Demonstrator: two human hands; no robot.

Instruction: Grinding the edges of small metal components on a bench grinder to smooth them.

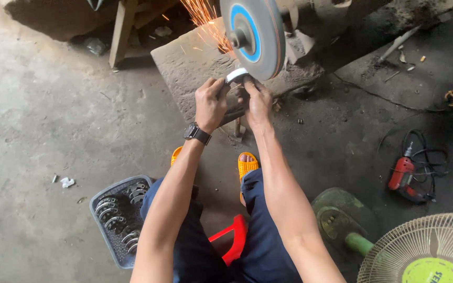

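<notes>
My left hand (pixel 210 104) and my right hand (pixel 258 100) both grip a small curved metal piece (pixel 235 76) and press it against the lower rim of a spinning grey grinding wheel (pixel 254 34) with a blue centre. Orange sparks (pixel 203 20) fly up and to the left from the contact point. A dark watch sits on my left wrist. The hands hide most of the metal piece; only its bright top edge shows.
A grey plastic basket (pixel 102 198) of several curved metal parts stands at my left knee. A red power drill (pixel 406 178) with a coiled cord lies at the right, a green floor fan (pixel 425 251) at lower right. I sit on a red stool (pixel 234 237).
</notes>
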